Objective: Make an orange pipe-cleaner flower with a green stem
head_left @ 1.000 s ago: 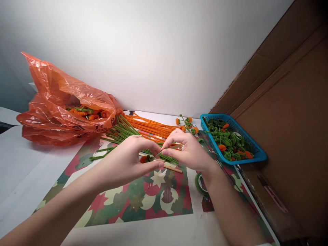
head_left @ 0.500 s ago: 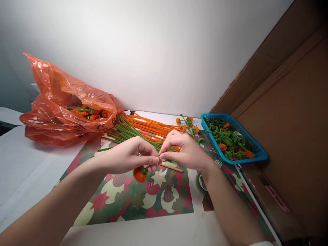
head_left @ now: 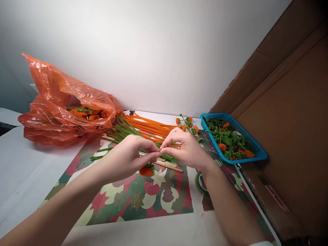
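Note:
An orange pumpkin-like piece with a green top [head_left: 146, 171] hangs just under the fingers of my left hand [head_left: 134, 153], which are pinched together. My right hand [head_left: 183, 147] meets it at the fingertips, thumb and forefinger closed; whatever lies between them is too small to make out. Behind the hands lie green stems [head_left: 125, 130] and orange stems [head_left: 151, 125]. Thin wooden sticks [head_left: 169, 166] rest on the patterned sheet [head_left: 138, 201] beneath. A roll of green tape [head_left: 201, 183] sits beside my right forearm.
At the left an orange plastic bag [head_left: 61, 102] holds orange and green pieces. A blue basket [head_left: 261, 155] with green leaves and orange pieces stands at the right. A small orange-and-green sprig [head_left: 189, 123] lies behind my right hand. Pink-handled cutter [head_left: 276, 198] at far right; cardboard beyond.
The orange piece has shifted right and slightly up, and has turned. My left hand has moved a little to the right, uncovering more of the sticks. The fingertips of both hands stay together.

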### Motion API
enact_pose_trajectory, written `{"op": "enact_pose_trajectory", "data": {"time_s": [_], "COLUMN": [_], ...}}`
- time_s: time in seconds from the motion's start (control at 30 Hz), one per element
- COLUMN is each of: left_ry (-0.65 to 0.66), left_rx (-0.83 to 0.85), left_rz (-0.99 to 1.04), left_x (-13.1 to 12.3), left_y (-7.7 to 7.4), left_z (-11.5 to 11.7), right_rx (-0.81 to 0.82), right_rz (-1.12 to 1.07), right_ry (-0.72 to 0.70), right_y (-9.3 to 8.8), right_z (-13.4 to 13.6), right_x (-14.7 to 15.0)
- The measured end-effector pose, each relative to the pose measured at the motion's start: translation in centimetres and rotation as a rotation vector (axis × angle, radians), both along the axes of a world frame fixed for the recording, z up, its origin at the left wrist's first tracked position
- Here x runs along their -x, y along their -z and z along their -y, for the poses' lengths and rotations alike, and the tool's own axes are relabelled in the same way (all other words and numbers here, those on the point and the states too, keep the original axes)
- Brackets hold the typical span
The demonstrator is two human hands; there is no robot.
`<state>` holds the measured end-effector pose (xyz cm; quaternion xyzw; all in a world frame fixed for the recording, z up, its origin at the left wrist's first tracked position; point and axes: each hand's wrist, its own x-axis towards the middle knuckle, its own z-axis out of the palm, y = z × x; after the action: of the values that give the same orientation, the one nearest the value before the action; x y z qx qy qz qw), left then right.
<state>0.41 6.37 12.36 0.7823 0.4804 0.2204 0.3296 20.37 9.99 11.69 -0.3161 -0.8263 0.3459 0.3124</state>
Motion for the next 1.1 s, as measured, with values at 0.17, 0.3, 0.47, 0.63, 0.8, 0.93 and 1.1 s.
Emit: {"op": "enact_pose_trajectory", "data": {"time_s": [0.17, 0.3, 0.47, 0.63, 0.8, 0.93, 1.1], "left_ry": [0.142, 0.303, 0.050, -0.051, 0.026, 0.177, 0.245], "left_rx": [0.317, 0.506, 0.267, -0.178, 0.127, 0.443, 0.552], "left_rz": [0.162, 0.247, 0.168, 0.027, 0.148, 0.316, 0.301], "left_x": [1.0, 1.7, 0.7, -0.2, 0.5, 1.2, 1.4], "left_y": [-0.5, -0.6, -0.3, -0.1, -0.4, -0.3, 0.0], "left_z": [-0.5, -1.1, -0.5, 0.3, 0.1, -0.9, -1.4], "right_rx": [0.038, 0.045, -0.017, -0.025, -0.010, -0.031, -0.057], "right_rz": [-0.018, -0.029, -0.039, -0.047, -0.075, -0.068, -0.027], "right_ry": [-0.086, -0.171, -0.052, 0.020, -0.064, -0.144, -0.149], "right_y": [-0.5, -0.6, -0.4, 0.0, -0.2, -0.6, -0.5], "right_z": [0.3, 0.5, 0.4, 0.3, 0.4, 0.5, 0.5], "right_x": [-0.3, -0.2, 0.0, 0.2, -0.1, -0.3, -0.1]}}
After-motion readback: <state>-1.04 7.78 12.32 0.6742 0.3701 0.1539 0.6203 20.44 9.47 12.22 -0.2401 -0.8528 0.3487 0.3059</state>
